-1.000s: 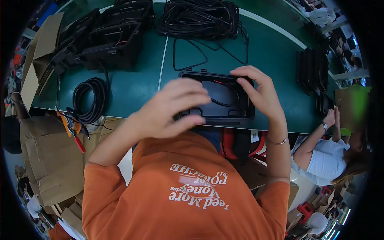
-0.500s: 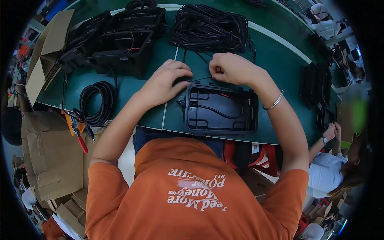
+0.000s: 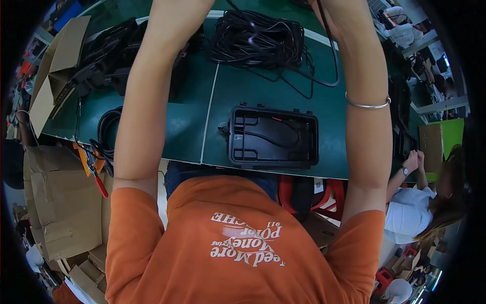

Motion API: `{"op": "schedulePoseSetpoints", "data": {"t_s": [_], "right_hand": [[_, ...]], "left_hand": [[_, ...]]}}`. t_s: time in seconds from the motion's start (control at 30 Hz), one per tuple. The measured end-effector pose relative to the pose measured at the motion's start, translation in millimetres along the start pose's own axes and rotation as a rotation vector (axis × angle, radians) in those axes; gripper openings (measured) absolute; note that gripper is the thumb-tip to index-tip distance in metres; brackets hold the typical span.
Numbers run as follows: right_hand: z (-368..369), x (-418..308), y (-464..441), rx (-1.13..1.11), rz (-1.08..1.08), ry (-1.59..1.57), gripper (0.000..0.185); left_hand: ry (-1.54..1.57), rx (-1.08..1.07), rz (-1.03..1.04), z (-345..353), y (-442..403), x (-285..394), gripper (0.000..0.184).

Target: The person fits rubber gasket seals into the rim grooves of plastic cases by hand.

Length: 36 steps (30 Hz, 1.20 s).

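At the top edge of the view my left hand (image 3: 185, 14) is raised, its fingers cut off by the frame. My right hand (image 3: 340, 16) is also lifted at the top, with a black cable (image 3: 335, 63) running up into it; its fingertips are out of sight. Between the raised arms lies a large coiled bundle of black cable (image 3: 258, 40). Nearer to me sits an open black plastic box (image 3: 273, 158), with a short black cable (image 3: 266, 138) with a red tip inside it.
More black boxes (image 3: 104, 63) stand at the back left, partly behind my left arm. A cable coil (image 3: 105, 129) and red-handled pliers (image 3: 99, 183) are at the left edge. A cardboard box (image 3: 61, 197) stands there too. A co-worker (image 3: 412, 210) sits at the right.
Both hands have risen from just behind the open box to the top edge and spread apart. A cable now rises from the bundle beside my right hand. The box stays in place.
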State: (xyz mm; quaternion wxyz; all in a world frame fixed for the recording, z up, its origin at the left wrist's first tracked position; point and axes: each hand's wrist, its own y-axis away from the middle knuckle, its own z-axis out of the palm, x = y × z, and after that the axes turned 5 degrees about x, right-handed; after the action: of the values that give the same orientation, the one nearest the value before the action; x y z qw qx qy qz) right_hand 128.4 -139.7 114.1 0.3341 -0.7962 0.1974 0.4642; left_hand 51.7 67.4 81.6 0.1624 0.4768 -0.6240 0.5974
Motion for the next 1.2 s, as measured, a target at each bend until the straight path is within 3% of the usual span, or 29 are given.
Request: {"op": "schedulePoseSetpoints", "data": {"t_s": [0.37, 0.4, 0.5, 0.7, 0.87, 0.97, 1.1, 1.2], "right_hand": [[-29.7, -45.8, 14.1, 0.167, 0.048, 0.200, 0.023], [-38.9, -21.6, 24.5, 0.165, -0.010, 0.007, 0.031], [-45.3, -4.3, 49.5, 0.254, 0.142, -0.084, 0.023], [-43.9, -2.4, 64.2, 0.378, 0.227, -0.176, 0.019], [-43.2, -8.5, 68.4, 0.395, 0.263, -0.169, 0.019], [-41.8, -8.3, 70.6, 0.406, 0.280, -0.166, 0.018], [-47.5, -10.8, 75.0, 0.375, 0.264, -0.118, 0.019], [-54.9, 1.5, 88.2, 0.326, 0.169, 0.060, 0.020]], "left_hand": [[0.182, -0.313, 0.089, 19.0, -37.4, 26.7, 0.022], [0.177, -0.265, 0.040, 25.4, -35.7, 29.3, 0.021], [0.225, -0.301, -0.131, 26.5, -32.0, 24.7, 0.024], [0.590, -0.466, -0.409, 39.5, -21.7, 11.4, 0.028], [0.641, -0.482, -0.458, 45.0, -15.6, 15.4, 0.041], [0.685, -0.522, -0.498, 44.7, -16.0, 20.9, 0.037], [0.394, -0.496, -0.359, 48.5, -13.1, 29.1, 0.030], [0.278, -0.422, -0.108, 45.0, -18.5, 25.9, 0.018]]}}
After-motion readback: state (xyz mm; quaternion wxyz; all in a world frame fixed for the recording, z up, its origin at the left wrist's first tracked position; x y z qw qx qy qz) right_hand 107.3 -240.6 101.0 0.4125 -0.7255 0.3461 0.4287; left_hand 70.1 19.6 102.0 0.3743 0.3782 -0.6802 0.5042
